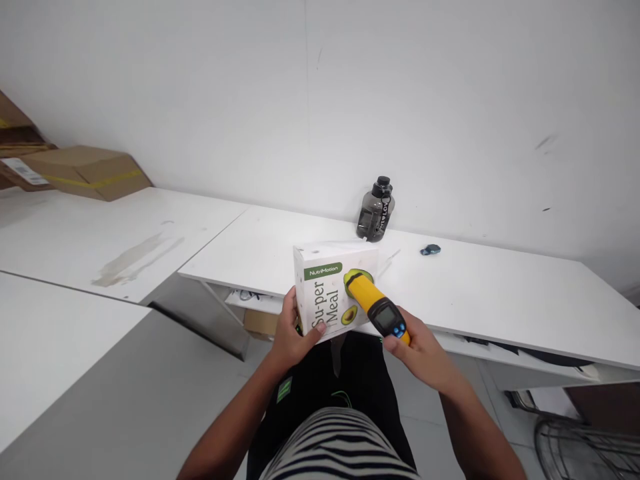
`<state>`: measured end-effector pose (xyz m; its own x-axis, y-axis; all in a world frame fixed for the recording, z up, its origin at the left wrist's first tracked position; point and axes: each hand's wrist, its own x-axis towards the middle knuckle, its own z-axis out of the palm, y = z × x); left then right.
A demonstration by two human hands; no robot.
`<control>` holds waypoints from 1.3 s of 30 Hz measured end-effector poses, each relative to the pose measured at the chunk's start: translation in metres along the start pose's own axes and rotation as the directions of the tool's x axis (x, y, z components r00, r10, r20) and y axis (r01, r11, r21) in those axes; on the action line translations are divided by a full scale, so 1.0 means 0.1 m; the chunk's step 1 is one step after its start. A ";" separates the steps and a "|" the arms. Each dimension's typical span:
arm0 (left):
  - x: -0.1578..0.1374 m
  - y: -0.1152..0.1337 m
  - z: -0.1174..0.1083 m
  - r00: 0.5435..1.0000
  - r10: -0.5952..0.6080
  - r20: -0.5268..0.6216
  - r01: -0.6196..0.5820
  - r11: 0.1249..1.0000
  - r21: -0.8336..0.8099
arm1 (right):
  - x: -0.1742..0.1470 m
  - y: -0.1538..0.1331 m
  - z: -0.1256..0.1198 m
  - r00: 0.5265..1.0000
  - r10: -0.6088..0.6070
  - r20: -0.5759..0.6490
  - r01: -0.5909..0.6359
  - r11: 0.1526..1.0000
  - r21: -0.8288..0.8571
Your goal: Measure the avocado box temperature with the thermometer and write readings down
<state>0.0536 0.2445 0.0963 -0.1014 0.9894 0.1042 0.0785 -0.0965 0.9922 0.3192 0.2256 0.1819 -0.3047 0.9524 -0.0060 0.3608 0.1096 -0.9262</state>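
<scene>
A white carton (325, 293) printed "NutriMotion Su-per Meal" with avocado pictures is gripped by my left hand (294, 337), thumb on its front face and fingers behind the left side. My right hand (420, 350) is wrapped round the handle of a yellow and black infrared thermometer gun (373, 300) with a small grey screen and blue buttons. Its nose points up and left, in front of the avocado picture. Whether the nose touches the carton, I cannot tell. Both things are held near the front edge of the white desk (490, 287).
A dark translucent water bottle (375, 213) stands against the wall. To its right lies a small dark blue item (431, 249). Brown cardboard boxes (90, 170) sit on the left desk. An open shelf (263, 303) runs under the desktop; a wire basket (580, 447) is at lower right.
</scene>
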 end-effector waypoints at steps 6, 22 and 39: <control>0.23 -0.15 -0.06 0.982 0.070 -0.173 -0.022 0.964 0.265 | 0.07 -0.02 0.17 0.992 0.121 -0.037 -0.118 0.991 0.069; 1.63 -0.67 -0.41 0.972 -0.090 -0.218 0.183 0.871 0.456 | 0.22 0.06 0.49 0.960 0.170 -0.223 -0.140 0.980 0.141; 1.68 -0.86 -0.45 0.982 0.083 -0.170 0.067 0.687 0.723 | 0.80 1.37 -0.13 0.859 0.050 -0.510 -0.356 0.774 -0.523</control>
<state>-0.0151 0.4144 0.0314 -0.2621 0.9448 0.1966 0.7644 0.0789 0.6399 0.3557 0.3209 0.0591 0.2064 0.9683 0.1406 0.8491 -0.1058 -0.5175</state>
